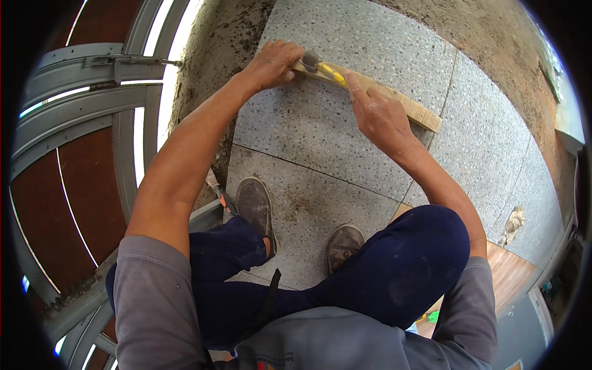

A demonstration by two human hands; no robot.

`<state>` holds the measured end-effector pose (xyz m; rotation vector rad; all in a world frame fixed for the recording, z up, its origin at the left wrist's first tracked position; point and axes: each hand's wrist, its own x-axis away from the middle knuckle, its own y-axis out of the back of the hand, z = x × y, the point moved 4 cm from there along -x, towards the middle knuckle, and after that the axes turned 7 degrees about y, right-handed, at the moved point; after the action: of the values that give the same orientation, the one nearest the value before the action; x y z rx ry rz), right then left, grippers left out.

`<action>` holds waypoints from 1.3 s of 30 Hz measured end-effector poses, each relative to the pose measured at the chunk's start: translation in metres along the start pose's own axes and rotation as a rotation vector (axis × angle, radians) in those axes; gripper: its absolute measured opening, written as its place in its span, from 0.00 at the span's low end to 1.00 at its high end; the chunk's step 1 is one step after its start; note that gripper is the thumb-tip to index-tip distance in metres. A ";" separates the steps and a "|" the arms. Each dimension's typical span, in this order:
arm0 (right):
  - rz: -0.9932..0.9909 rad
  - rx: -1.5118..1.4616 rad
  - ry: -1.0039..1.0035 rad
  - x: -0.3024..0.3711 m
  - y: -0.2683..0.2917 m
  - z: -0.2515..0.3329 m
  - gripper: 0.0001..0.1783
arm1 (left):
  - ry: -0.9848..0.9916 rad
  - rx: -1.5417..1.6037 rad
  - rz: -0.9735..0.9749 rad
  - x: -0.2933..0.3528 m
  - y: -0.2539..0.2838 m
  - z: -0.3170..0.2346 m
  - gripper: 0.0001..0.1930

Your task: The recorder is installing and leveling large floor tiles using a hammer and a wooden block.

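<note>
A long pale wooden block [422, 115] lies across the speckled grey floor tiles [290, 117] in front of me. My left hand [275, 63] is closed round the block's left end. My right hand [382, 116] grips a hammer [332, 74] with a yellow handle, index finger stretched along it. The hammer's dark, rounded head is over the left part of the block, close beside my left fingers. Whether the head touches the wood I cannot tell. The right hand partly covers the middle of the block.
A trowel [223, 198] with an orange-and-dark handle lies beside my left shoe [254, 203]. Bare soil [213, 68] borders the tiles at left, next to a grey metal gate [105, 98] with brown panels. A crumpled scrap [513, 225] lies on the tiles at right.
</note>
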<state>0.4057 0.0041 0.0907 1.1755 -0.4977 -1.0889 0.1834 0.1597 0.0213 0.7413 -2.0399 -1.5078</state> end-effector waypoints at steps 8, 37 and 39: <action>0.048 -0.013 -0.080 -0.008 -0.011 -0.002 0.33 | 0.122 0.008 0.095 -0.001 0.010 -0.011 0.25; 0.054 0.011 0.039 -0.052 -0.026 0.012 0.33 | 0.013 0.199 0.097 0.007 -0.001 0.053 0.20; 0.064 -0.001 0.050 -0.053 -0.028 0.012 0.32 | -0.031 0.209 -0.028 0.006 -0.004 0.059 0.17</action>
<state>0.3609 0.0451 0.0807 1.1758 -0.4924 -1.0025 0.1401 0.1962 0.0022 0.8337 -2.2430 -1.3422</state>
